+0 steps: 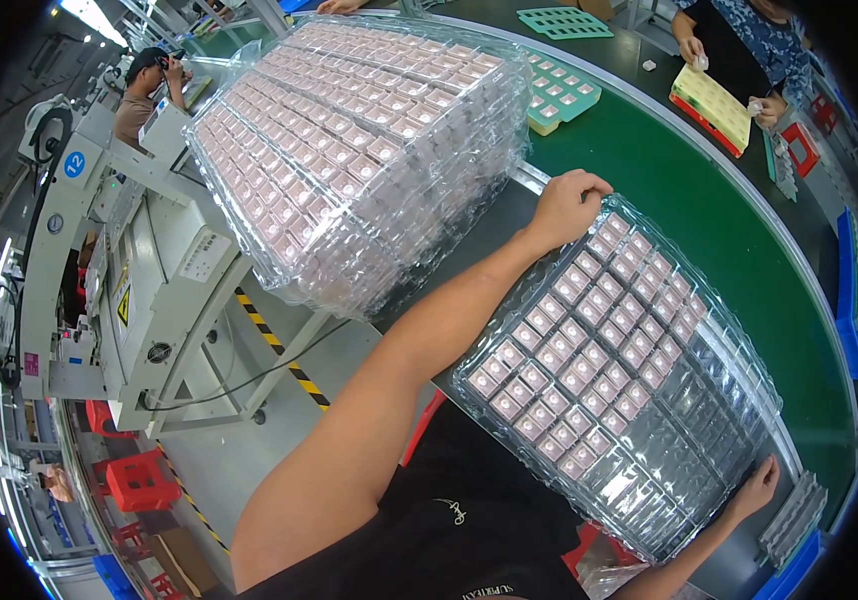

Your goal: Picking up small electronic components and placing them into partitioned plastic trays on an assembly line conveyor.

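A clear plastic blister tray [684, 455] lies in front of me at a slant, partly filled with rows of small pinkish square parts [589, 330]. Its lower right pockets hold no parts. My left hand [571, 208] is closed on the tray's far left corner, fingers curled over the rim. At the near right edge, my right hand [755, 488] grips the same tray between thumb and fingers. Beyond my left forearm stands a tall stack of similar filled trays [349, 130], with clear plastic around its sides.
A green conveyor belt [709, 235] curves past the tray's far side. Across it, a person handles a yellow and red tray [711, 108]. Green trays [561, 95] lie on the belt. Grey strips [794, 520] sit beside my right hand. A white machine [149, 290] stands left.
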Demonstrator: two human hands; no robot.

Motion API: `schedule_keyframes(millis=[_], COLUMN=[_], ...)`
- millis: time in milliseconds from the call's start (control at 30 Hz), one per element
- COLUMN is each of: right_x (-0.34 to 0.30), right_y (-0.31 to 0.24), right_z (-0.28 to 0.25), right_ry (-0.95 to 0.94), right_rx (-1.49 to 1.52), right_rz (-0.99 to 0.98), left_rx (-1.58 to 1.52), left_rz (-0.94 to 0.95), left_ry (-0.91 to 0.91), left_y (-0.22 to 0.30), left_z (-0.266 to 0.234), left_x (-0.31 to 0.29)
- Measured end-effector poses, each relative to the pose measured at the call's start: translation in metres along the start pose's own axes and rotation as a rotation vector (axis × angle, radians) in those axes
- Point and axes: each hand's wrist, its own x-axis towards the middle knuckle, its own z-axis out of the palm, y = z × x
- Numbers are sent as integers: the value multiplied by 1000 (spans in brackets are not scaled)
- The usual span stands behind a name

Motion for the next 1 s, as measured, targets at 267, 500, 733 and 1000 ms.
schedule_keyframes(millis=[267, 500, 733, 1000], right_x=[-9, -19, -11, -2], right_y=[-13, -81, -69, -68], right_z=[-1, 16, 24, 29], right_ry=[31, 114, 166, 171], right_rx=[-63, 8, 156, 165], right_rz=[-23, 66, 37, 77], left_rx=[25, 97, -37, -106], left_rz=[-19, -22, -40, -112], left_ry=[-19, -73, -93, -115], left_y=[3, -10, -18, -24], left_z=[0, -6, 0, 4], left_x=[-2, -4, 6, 17])
